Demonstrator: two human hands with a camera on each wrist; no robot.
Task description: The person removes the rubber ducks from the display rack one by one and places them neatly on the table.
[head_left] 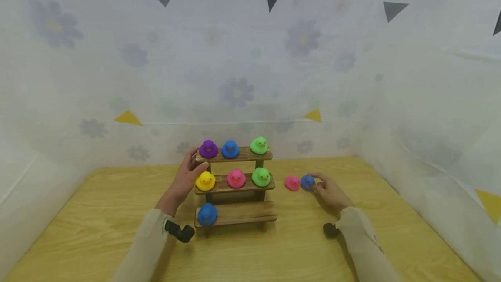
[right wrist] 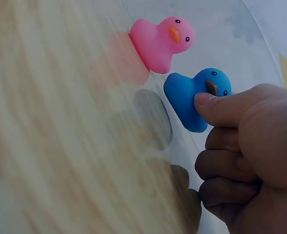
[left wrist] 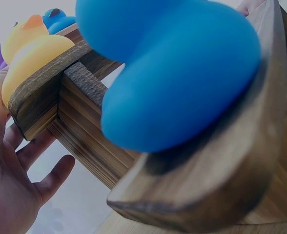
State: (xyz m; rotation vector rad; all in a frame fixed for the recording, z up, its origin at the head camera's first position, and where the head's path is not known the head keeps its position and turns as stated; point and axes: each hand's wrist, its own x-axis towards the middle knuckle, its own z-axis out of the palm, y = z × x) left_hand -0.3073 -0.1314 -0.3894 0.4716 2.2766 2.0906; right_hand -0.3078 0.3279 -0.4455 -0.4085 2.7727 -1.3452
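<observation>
My right hand (head_left: 328, 190) pinches a blue rubber duck (right wrist: 190, 100) between thumb and fingers, to the right of the stand. In the right wrist view this duck is slightly above the tabletop, apart from its reflection. Beside it a pink rubber duck (head_left: 292, 183) sits on the table. My left hand (head_left: 183, 182) grips the left side of a three-tier wooden stand (head_left: 246, 213), thumb near the yellow duck (head_left: 205, 181) and fingers partly hidden behind the wood. A blue duck (left wrist: 182, 73) on the lowest tier fills much of the left wrist view.
The top tier carries a purple duck (head_left: 208, 149), a blue duck (head_left: 230, 149) and a green duck (head_left: 259, 145). With the yellow duck on the middle tier are a pink duck (head_left: 236, 178) and a green duck (head_left: 261, 177). A flowered white sheet (head_left: 235, 55) hangs behind the wooden table (head_left: 297, 247).
</observation>
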